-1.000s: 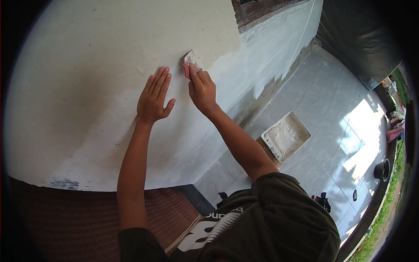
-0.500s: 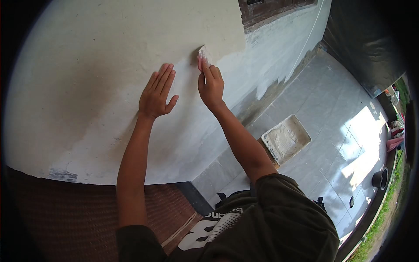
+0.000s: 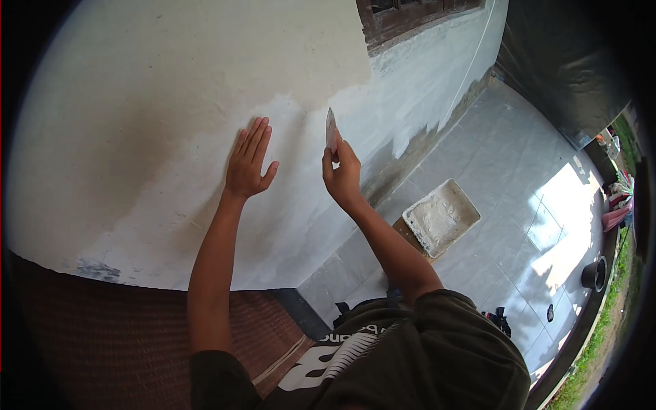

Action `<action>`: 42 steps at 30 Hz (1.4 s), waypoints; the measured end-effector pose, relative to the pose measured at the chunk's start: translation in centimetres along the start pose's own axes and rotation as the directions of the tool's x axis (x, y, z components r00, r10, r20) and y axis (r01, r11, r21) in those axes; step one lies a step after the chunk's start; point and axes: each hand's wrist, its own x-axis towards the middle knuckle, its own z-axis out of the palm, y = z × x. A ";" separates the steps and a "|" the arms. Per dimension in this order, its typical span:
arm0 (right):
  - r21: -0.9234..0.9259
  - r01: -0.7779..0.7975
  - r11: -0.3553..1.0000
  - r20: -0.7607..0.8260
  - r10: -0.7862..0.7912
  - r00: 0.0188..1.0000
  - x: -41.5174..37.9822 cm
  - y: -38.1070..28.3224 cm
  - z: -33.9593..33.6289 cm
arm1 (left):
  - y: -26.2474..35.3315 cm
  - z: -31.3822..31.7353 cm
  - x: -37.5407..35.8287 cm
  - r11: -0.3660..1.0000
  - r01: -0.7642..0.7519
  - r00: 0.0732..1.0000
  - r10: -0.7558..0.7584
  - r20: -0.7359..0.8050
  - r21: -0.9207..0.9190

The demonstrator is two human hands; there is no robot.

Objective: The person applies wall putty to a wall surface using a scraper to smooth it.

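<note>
A tray smeared with white filler lies on the tiled floor below the wall, where the left hand presses flat, fingers spread, and the right hand pinches a scraper near the plaster.

Dark olive short-sleeved shirt with white lettering; bare forearms and hands.

A white rectangular tray smeared with plaster lies on the grey tiled floor toward four o'clock, a dark bucket farther out, a brown window frame at twelve.
</note>
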 end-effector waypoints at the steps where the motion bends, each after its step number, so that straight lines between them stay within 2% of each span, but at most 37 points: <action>1: 0.105 -0.087 0.991 -0.024 0.090 0.996 1.1 0.8 0.4 | 0.4 -0.1 -0.1 1.000 0.000 1.000 0.000 0.000 0.003; 3: 0.326 -0.203 0.923 -0.104 0.249 0.963 2.8 1.1 1.0 | 1.4 -0.4 -0.4 0.997 0.029 0.999 -0.030 -0.021 -0.068; 4: 0.375 -0.327 0.868 -0.017 0.359 0.933 3.8 -0.6 -0.2 | 1.7 -0.8 -0.4 0.998 0.034 0.999 -0.035 -0.022 -0.059; 7: 0.524 -0.316 0.791 -0.023 0.384 0.923 3.4 -1.4 -1.0 | 2.6 -2.1 -0.9 0.995 0.027 0.998 -0.032 -0.055 -0.092; 12: 0.550 -0.358 0.754 0.012 0.422 0.906 0.7 -3.4 -3.2 | 4.3 -3.4 -2.5 0.989 0.053 0.990 -0.070 -0.120 -0.137; 14: 0.562 -0.418 0.714 0.026 0.490 0.871 -0.6 -4.1 -4.2 | 5.3 -3.4 -3.2 0.985 0.060 0.987 -0.083 -0.138 -0.162; 18: 0.541 -0.426 0.725 -0.015 0.515 0.857 -4.1 -6.3 -6.4 | 7.9 -3.0 -5.0 0.966 0.036 0.987 -0.074 -0.145 -0.254; 26: 0.376 -0.534 0.758 -0.068 0.597 0.800 -10.0 -9.8 -12.3 | 13.1 -2.0 -5.3 0.896 -0.072 0.989 0.009 -0.145 -0.438; 28: 0.399 -0.510 0.762 -0.109 0.592 0.799 -10.9 -8.8 -13.5 | 14.4 -1.6 -4.8 0.864 -0.093 0.985 0.007 -0.173 -0.495; 30: 0.324 -0.516 0.793 -0.096 0.570 0.816 -11.3 -8.3 -15.1 | 15.7 -1.3 -4.6 0.844 -0.096 0.986 0.008 -0.167 -0.528; 31: 0.416 -0.490 0.766 -0.138 0.586 0.799 -11.4 -8.5 -15.4 | 16.2 -1.1 -4.5 0.830 -0.093 0.987 0.004 -0.161 -0.550; 35: 0.389 -0.545 0.742 -0.149 0.635 0.758 -10.9 -8.4 -17.2 | 18.1 0.6 -4.1 0.814 -0.067 0.988 -0.026 -0.151 -0.578; 40: 0.360 -0.593 0.720 -0.110 0.665 0.739 -9.8 -4.5 -20.6 | 20.2 3.8 -1.6 0.793 -0.031 0.989 -0.062 -0.132 -0.609; 42: 0.402 -0.611 0.681 -0.060 0.686 0.725 -9.3 -2.8 -22.1 | 21.1 5.6 -0.4 0.779 -0.010 0.992 -0.071 -0.103 -0.627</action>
